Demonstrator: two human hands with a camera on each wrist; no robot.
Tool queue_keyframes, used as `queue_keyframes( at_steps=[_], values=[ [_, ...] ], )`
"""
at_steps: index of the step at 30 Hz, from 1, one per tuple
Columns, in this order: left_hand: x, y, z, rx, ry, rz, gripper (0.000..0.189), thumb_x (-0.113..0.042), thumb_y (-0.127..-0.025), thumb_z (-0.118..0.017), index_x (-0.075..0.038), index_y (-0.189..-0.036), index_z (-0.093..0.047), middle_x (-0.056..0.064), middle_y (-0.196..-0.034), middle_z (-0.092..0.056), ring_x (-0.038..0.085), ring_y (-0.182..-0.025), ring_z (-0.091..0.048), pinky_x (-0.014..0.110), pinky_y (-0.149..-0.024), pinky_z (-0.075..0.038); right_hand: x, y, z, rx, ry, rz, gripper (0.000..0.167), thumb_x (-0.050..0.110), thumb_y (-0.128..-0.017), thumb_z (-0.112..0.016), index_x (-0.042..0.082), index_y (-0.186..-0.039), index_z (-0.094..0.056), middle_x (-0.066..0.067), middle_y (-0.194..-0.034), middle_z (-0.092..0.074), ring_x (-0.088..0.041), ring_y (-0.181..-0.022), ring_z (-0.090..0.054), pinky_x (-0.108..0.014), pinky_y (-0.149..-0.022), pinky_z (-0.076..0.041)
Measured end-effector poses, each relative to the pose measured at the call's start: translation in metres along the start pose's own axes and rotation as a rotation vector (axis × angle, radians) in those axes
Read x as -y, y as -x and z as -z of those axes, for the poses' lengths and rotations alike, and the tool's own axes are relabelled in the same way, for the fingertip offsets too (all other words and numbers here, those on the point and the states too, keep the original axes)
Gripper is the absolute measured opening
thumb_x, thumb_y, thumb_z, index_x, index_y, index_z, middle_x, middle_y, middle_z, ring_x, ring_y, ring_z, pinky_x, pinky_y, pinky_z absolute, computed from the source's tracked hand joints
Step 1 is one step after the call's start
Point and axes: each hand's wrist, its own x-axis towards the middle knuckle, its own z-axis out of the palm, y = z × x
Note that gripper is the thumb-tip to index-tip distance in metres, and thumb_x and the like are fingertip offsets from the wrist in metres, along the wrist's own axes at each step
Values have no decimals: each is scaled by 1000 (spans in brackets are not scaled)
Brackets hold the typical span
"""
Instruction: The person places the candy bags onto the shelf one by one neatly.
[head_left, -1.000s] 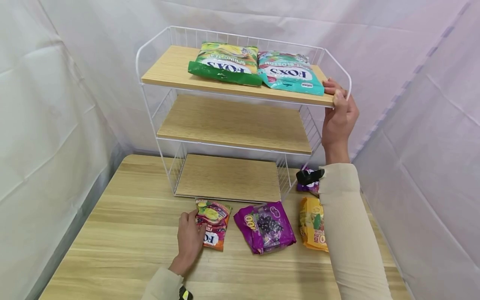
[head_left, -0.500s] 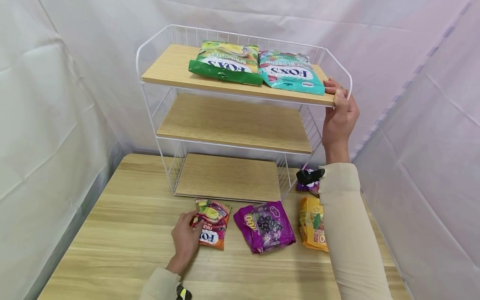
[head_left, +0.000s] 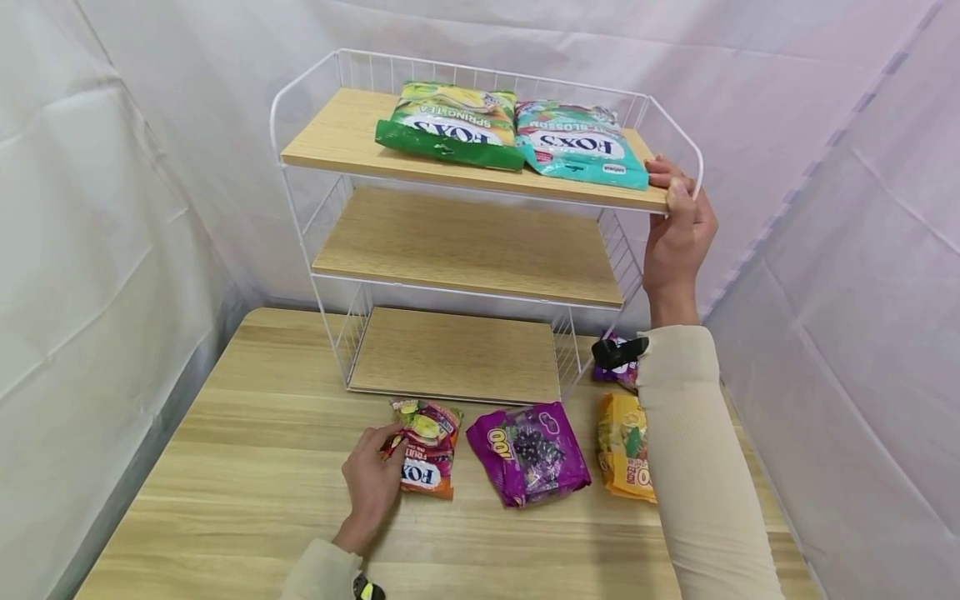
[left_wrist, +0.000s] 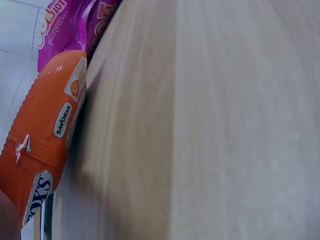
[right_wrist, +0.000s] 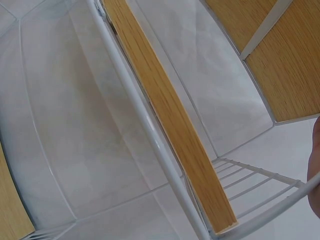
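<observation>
My left hand pinches the left side of a red and orange Fox's candy bag on the table, with the thumb over its printed face. Seen from the left wrist, the bag's orange end tilts up from the wood. High on the right, my right hand grips the front right corner of the rack's top shelf. A green Fox's bag and a teal Fox's bag lie side by side up there, the teal one close to my fingers. In the right wrist view, a shelf board crosses the middle.
The white wire rack has a middle shelf and a bottom shelf. In front lies a purple grape candy bag. A yellow bag and a small purple bag are partly behind my right arm. White curtains surround the table.
My left hand has shifted slightly left and now pinches the bag's left edge, with more of its label showing. My right hand stays on the shelf corner.
</observation>
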Motion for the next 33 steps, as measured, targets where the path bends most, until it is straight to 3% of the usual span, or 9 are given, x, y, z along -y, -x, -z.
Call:
queue_keyframes(
  at_steps=[9,23,30,33],
  values=[
    [-13,-3,4,-51,85,-7,28,0,-70,-81,-10,-96,-75,-1,-79,-65,10,-64,-57,22,-54,-45,0,0,0,2,4,-2,27,10,-91,-45,-4,-93,-68,-21,-117,-59,-29,-125,-47,-36,-102,-41],
    [-39,-28,21,-97,254,-36,30,8,-71,-78,-8,-96,-75,3,-79,-65,13,-68,-59,14,-52,-43,1,1,-1,0,-6,1,26,11,-91,-46,-4,-92,-67,-22,-116,-59,-29,-126,-47,-36,-103,-40],
    [-89,-43,50,-115,347,-20,25,17,-71,-73,5,-93,-72,16,-79,-64,21,-66,-58,15,-53,-43,0,1,0,5,5,1,26,11,-91,-46,-4,-93,-68,-22,-118,-59,-29,-126,-47,-36,-103,-40],
    [-99,-48,56,-105,381,-5,23,17,-73,-72,7,-93,-71,17,-80,-64,19,-66,-56,15,-53,-42,1,2,-1,8,14,2,26,11,-91,-46,-3,-93,-68,-23,-119,-58,-28,-126,-47,-35,-103,-40]
  ],
)
